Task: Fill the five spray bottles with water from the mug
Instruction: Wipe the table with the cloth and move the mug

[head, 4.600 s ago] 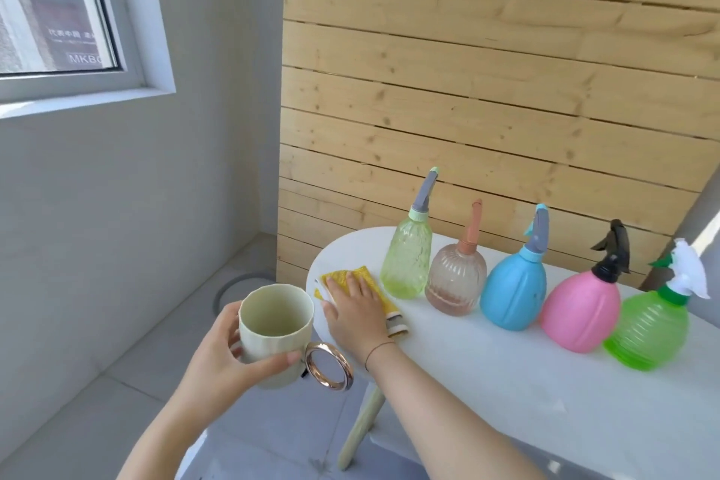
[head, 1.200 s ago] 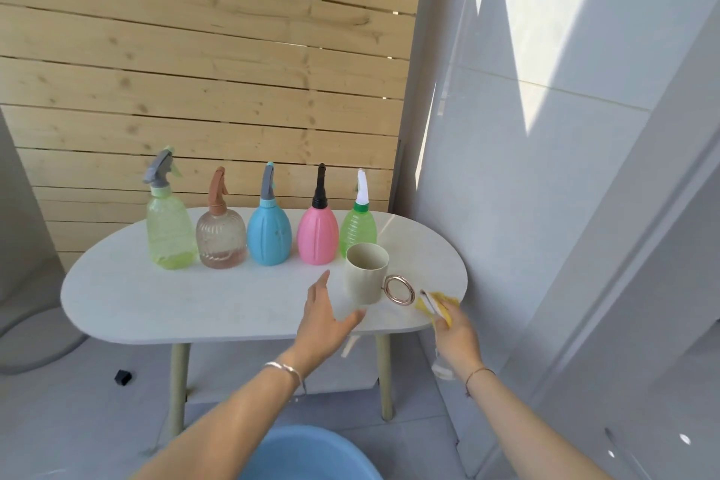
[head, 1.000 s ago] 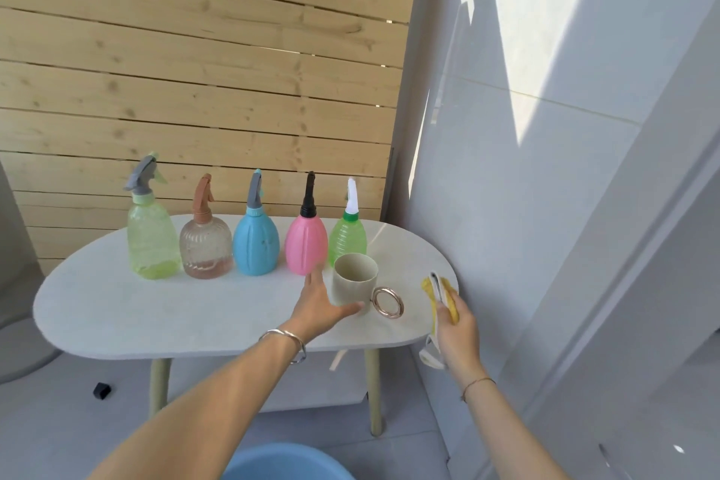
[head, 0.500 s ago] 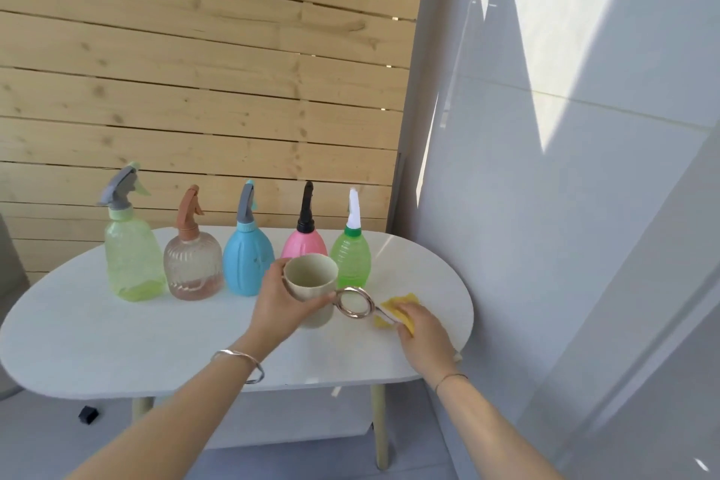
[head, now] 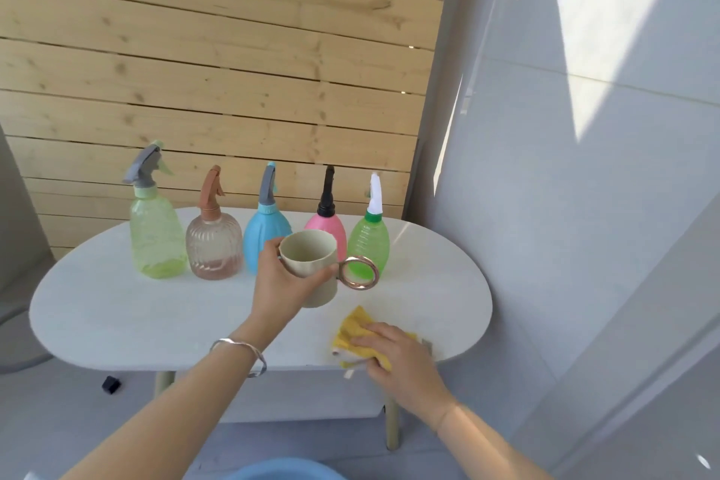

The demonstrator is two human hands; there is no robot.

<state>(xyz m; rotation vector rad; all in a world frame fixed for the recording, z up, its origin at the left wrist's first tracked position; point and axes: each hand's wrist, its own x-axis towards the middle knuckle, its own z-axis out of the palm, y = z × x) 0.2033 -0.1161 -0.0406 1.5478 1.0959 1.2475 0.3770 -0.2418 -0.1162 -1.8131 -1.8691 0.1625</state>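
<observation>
Five capped spray bottles stand in a row at the back of the white oval table [head: 117, 308]: pale green [head: 156, 234], clear brownish [head: 213, 242], blue [head: 262, 234], pink [head: 331, 224] and bright green [head: 370, 238]. My left hand [head: 282, 284] grips a cream mug [head: 311, 265] with a gold ring handle, held just above the tabletop in front of the pink bottle. My right hand [head: 397, 357] presses a yellow cloth [head: 352, 331] flat on the table near its front right edge.
A wooden slat wall rises behind the table and a grey wall closes in on the right. A blue basin rim [head: 284, 470] shows at the bottom edge below the table. A small black object [head: 111, 384] lies on the floor at left.
My left hand took hold of the mug and lifted it slightly leftward. My right hand brought the yellow cloth from off the table's right end onto the tabletop and pressed it down.
</observation>
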